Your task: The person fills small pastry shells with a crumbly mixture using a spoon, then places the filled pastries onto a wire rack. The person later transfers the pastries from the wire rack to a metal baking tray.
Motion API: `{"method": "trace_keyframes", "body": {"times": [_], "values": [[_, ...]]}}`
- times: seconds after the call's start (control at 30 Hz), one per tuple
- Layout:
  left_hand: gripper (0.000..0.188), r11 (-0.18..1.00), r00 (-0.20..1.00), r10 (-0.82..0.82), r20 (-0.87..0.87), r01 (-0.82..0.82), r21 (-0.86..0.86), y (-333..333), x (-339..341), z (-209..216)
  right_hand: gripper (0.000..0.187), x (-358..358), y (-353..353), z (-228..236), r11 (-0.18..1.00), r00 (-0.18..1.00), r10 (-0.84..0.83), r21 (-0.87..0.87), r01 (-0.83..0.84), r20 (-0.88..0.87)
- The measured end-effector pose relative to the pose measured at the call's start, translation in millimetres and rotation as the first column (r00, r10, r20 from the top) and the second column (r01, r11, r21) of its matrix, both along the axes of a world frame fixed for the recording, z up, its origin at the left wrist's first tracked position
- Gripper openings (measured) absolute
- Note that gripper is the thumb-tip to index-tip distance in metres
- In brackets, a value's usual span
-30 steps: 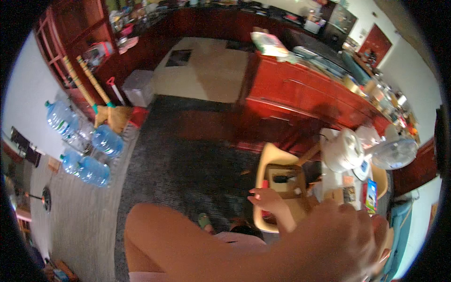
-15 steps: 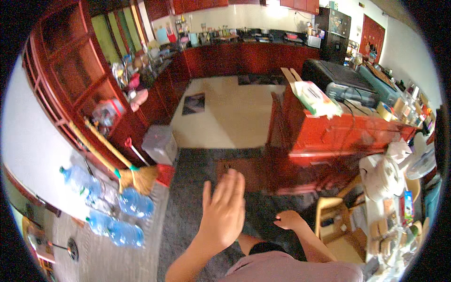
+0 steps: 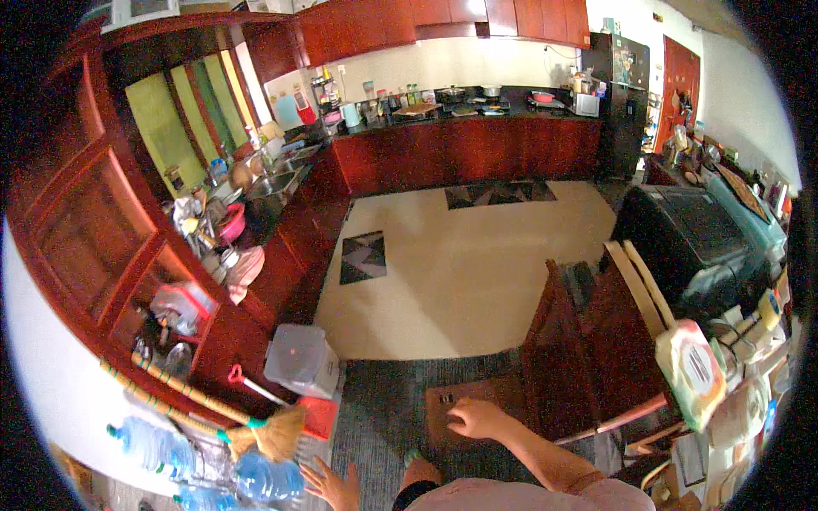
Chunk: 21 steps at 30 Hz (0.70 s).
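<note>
Lowered since earlier, the left hand (image 3: 334,488) spreads its fingers near two straw brooms (image 3: 285,433); the right hand (image 3: 477,419) curls, grip unclear.

A brown mat (image 3: 503,393) is lying flat to the right of the grey bin (image 3: 298,362) and well apart from it, its middle being partly covered and a small dark-and-light patch showing near its left edge. Two straw brooms (image 3: 274,433) are resting just on the near side of the bin, their tan heads overlapping and fanning out, their green collars showing, their pale banded handles slanting off to the bin's left. Several clear blue plastic bottles (image 3: 266,479) are sitting close together, farther from the bin than the broom heads, the lowest running out of view.
</note>
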<state>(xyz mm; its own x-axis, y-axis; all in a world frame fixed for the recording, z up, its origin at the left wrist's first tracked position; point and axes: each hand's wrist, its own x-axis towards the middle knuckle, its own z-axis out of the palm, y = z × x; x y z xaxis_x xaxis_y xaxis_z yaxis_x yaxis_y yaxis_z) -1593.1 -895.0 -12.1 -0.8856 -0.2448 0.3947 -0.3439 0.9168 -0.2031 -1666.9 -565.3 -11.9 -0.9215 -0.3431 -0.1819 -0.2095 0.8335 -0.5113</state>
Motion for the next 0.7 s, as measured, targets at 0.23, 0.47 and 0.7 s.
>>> {"method": "trace_keyframes", "body": {"times": [0.23, 0.47, 0.7], "values": [[0.094, 0.77, 0.917, -0.223, 0.33, -0.041, 0.636, 38, -284, -9, 0.046, -187, 30, -13, 0.977, 0.97, -0.201, 0.105, 0.188, 0.134], [0.077, 0.58, 0.638, -0.769, 0.039, 0.671, 0.462, 211, -596, 74, 0.04, -269, 156, 5, 0.654, 0.65, -0.757, 0.088, 0.752, 0.069], [0.069, 0.24, 0.393, -0.894, -0.216, 0.826, 0.511, 418, -732, 61, 0.042, -365, 277, -76, 0.582, 0.539, -0.813, 0.334, 0.741, 0.22]]}}
